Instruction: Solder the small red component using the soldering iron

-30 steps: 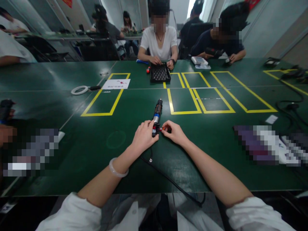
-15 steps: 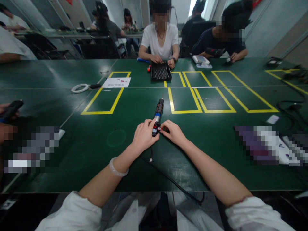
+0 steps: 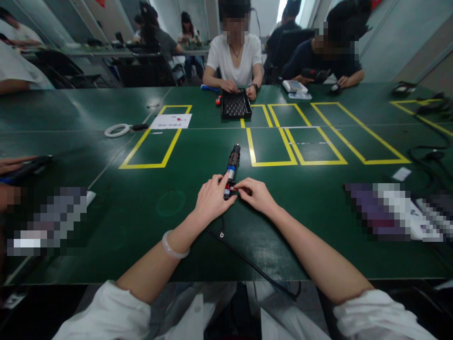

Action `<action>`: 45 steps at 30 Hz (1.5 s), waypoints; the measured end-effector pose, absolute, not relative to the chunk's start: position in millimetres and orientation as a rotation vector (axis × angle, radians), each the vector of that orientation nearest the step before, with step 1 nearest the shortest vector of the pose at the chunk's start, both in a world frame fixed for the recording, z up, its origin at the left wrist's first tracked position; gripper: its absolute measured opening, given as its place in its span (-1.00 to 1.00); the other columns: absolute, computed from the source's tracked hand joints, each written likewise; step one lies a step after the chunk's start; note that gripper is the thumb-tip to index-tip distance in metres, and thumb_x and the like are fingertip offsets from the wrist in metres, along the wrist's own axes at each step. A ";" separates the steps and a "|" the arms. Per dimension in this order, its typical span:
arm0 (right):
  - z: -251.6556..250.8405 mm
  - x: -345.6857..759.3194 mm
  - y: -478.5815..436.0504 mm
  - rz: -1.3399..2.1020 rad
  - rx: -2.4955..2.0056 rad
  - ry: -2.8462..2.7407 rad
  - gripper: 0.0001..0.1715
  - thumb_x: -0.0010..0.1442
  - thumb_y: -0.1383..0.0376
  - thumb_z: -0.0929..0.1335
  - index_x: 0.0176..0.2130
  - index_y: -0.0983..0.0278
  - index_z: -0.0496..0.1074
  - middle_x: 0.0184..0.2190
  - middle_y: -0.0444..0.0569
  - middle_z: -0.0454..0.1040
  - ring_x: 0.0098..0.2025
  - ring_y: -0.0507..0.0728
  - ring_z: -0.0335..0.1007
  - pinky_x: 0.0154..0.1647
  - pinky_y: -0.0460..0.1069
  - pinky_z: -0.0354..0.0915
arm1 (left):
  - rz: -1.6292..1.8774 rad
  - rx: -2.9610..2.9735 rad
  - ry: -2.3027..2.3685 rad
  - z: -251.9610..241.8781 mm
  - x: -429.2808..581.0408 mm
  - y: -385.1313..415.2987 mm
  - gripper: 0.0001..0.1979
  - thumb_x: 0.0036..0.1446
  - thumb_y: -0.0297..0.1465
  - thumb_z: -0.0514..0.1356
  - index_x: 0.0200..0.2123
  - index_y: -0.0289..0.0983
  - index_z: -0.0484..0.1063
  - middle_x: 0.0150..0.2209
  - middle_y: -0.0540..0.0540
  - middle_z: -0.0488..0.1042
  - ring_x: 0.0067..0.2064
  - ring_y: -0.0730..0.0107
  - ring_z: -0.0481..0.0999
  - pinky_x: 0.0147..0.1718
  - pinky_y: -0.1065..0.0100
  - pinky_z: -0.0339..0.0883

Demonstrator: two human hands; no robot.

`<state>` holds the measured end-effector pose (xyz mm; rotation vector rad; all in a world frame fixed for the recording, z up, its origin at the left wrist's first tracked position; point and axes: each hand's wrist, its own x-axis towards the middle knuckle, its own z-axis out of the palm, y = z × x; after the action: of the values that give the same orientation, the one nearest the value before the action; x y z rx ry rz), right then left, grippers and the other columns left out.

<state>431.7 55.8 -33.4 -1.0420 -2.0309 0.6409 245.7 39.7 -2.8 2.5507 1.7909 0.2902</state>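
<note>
On the green table lies a slim, dark cylindrical device (image 3: 234, 157), with a blue band, a silver section and a thin tip pointing away from me. My left hand (image 3: 212, 198) is closed around its near end, where small red and white parts show. From the right, my right hand (image 3: 260, 194) pinches at that same end with thumb and forefinger; whatever lies between those fingertips is too small to make out. A black cord (image 3: 260, 273) trails toward the table's front edge. Beside it sits a small metal ring (image 3: 222, 234) on a short dark lead.
A black tray of small parts (image 3: 236, 113) stands across the table, with a co-worker's hands at it. Yellow tape outlines (image 3: 274, 164) mark the tabletop. A printed sheet (image 3: 171, 121) and a white cable coil (image 3: 117, 130) lie left; black cables (image 3: 428, 156) lie right.
My right fingertips have shifted slightly at the device's near end, and the dark, orange-tinged bit beside them no longer shows. My left hand stays in place. At far left, another person's hand and dark tool have moved right.
</note>
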 end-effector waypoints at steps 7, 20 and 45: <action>-31.0 434.1 53.4 0.746 -1.078 -1.981 -0.81 0.17 0.39 0.29 -0.20 0.25 0.43 -0.40 -0.12 0.48 -0.40 0.03 0.36 -0.31 -0.08 0.27 | 0.292 2.526 1.888 -1.6 249.1 42.3 -0.33 0.19 -0.05 0.08 0.30 -0.16 0.08 0.03 -0.23 0.32 -0.07 0.09 0.43 -0.15 0.19 0.32; -38.5 442.5 61.0 0.742 -1.122 -1.964 -0.90 0.21 0.36 0.27 -0.25 0.26 0.38 -0.45 -0.15 0.39 -0.45 0.00 0.26 -0.36 -0.10 0.17 | 0.061 2.539 2.003 7.9 202.5 43.4 -0.35 0.23 -0.02 -0.02 0.32 -0.13 0.07 0.04 -0.26 0.32 -0.10 0.04 0.42 -0.18 0.16 0.31; -40.2 438.8 60.2 0.764 -1.140 -2.005 -0.88 0.21 0.34 0.28 -0.27 0.26 0.42 -0.46 -0.14 0.42 -0.45 0.01 0.29 -0.38 -0.10 0.16 | -0.018 1.832 2.740 5.0 16.8 49.2 -0.35 0.20 0.02 -0.08 0.27 -0.13 0.13 0.13 -0.28 0.27 0.04 -0.06 0.28 0.01 0.03 0.15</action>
<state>438.8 60.2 -40.2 -1.1398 -2.0047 0.7638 16.8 49.2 5.0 1.8317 2.7403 -0.0184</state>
